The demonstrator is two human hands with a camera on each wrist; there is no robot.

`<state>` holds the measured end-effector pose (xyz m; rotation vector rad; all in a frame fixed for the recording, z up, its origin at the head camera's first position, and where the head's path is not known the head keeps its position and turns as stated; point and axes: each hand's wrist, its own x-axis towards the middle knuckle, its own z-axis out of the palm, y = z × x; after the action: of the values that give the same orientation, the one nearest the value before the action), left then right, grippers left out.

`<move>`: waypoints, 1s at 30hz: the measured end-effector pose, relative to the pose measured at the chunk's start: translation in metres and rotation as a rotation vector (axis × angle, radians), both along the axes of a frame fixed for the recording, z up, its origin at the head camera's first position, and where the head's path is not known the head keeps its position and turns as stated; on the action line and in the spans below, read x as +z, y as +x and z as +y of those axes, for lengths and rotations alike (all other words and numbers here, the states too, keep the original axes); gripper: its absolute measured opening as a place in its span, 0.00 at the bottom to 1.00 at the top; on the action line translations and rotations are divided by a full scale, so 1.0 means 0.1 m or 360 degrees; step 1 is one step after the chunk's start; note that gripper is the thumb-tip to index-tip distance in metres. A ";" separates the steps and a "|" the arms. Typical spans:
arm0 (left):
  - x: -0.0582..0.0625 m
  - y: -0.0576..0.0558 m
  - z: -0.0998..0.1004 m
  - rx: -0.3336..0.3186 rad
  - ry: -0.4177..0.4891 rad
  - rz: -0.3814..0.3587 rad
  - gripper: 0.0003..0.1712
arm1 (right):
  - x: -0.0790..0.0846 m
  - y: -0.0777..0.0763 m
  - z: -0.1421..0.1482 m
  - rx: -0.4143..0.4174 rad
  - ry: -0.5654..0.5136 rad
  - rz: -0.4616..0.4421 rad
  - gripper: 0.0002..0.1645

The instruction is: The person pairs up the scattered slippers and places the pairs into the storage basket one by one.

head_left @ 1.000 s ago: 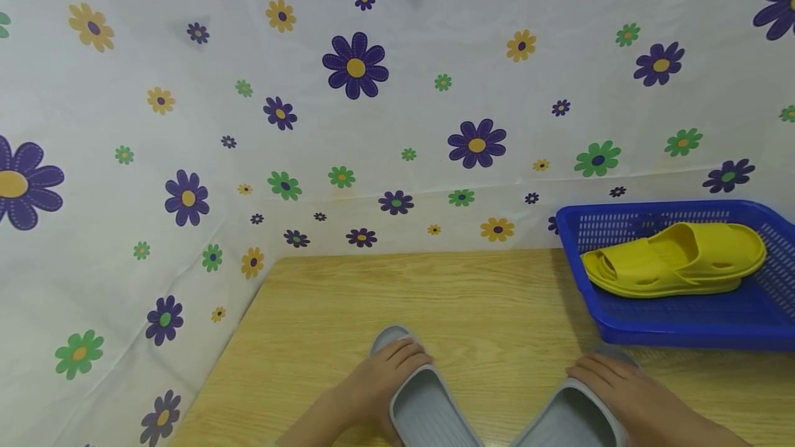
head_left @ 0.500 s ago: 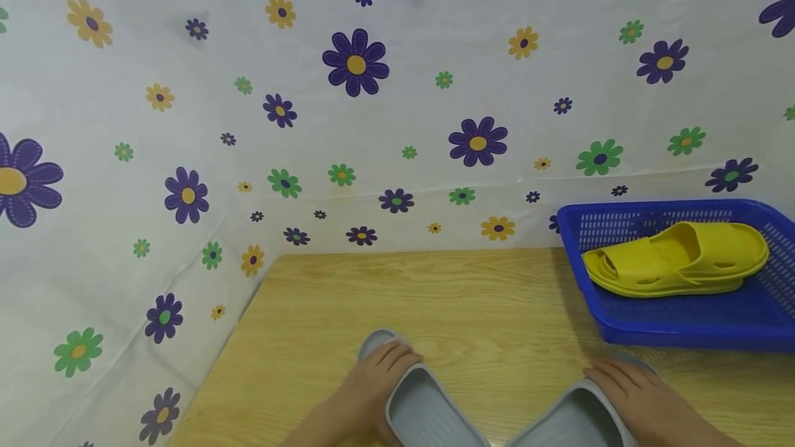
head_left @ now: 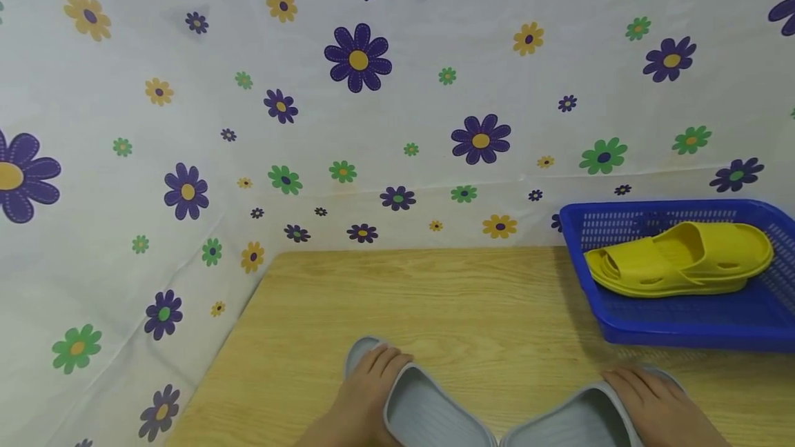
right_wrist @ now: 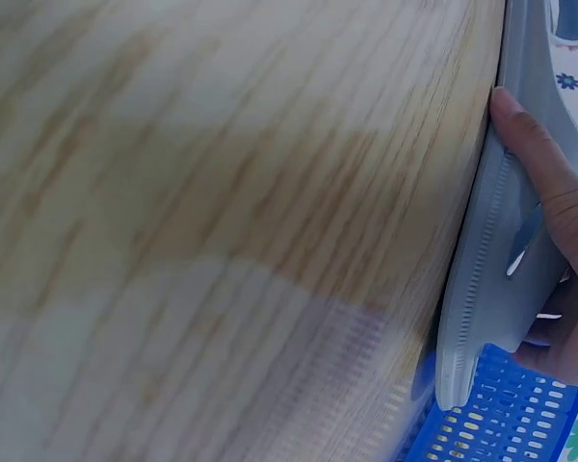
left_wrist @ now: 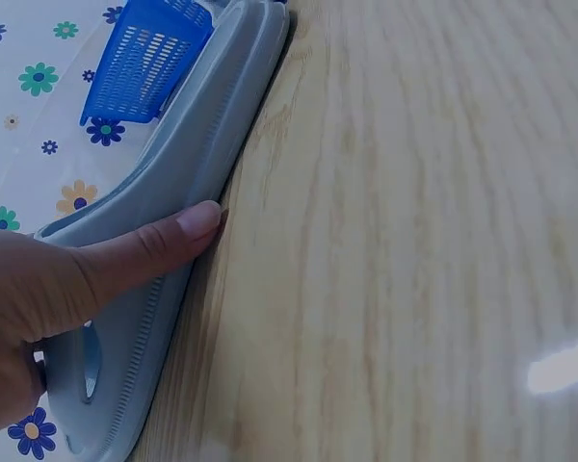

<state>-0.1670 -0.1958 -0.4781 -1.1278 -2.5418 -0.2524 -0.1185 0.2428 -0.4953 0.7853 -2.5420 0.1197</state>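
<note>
A pair of grey slippers lies on the wooden table at the bottom of the head view, angled in a V. My left hand (head_left: 368, 392) grips the left slipper (head_left: 428, 409) over its strap; in the left wrist view the thumb presses along the side of that grey slipper (left_wrist: 193, 159), near its sole. Over the strap of the right slipper (head_left: 571, 425) my right hand (head_left: 660, 402) has its fingers wrapped. The right wrist view shows its thumb against the edge of this slipper (right_wrist: 482, 260). The two heels meet at the lower edge of the head view, where the rest is cut off.
A blue plastic basket (head_left: 695, 340) stands on the right side of the wooden table (head_left: 422, 295), with yellow slippers (head_left: 677, 261) stacked inside. Behind and to the left hangs a white flower-print sheet (head_left: 397, 109).
Both hands have turned the slippers' toe ends outward, the left one further left, the right one further right. The heels have come together. The head view has tipped slightly.
</note>
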 end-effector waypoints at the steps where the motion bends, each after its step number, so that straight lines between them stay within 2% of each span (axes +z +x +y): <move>1: 0.00 0.01 0.00 0.0019 -0.0002 0.0013 0.71 | 0.01 0.01 0.00 -0.0029 0.0010 -0.0035 0.66; 7: -0.02 0.09 0.01 0.0168 -0.0003 0.0027 0.71 | 0.02 0.06 0.00 -0.0116 0.0010 -0.0169 0.67; 13: -0.02 0.18 0.02 0.0344 -0.0032 -0.0021 0.72 | 0.02 0.09 0.00 -0.0146 0.0038 -0.0122 0.68; 17: -0.03 0.21 0.02 0.0425 -0.0046 -0.0052 0.73 | 0.03 0.09 -0.01 -0.0230 0.0096 -0.0206 0.68; 24: -0.02 0.26 0.04 0.0508 -0.0087 0.0005 0.74 | 0.06 0.10 -0.02 -0.0332 0.0137 -0.0276 0.70; 30: -0.03 0.32 0.07 0.0633 -0.0144 0.0060 0.75 | 0.04 0.14 -0.02 -0.0447 0.0106 -0.0430 0.72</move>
<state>-0.1346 -0.1891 -0.4807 -0.6252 -2.6945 -0.0140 -0.1049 0.2404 -0.4909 0.4530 -2.8967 0.0516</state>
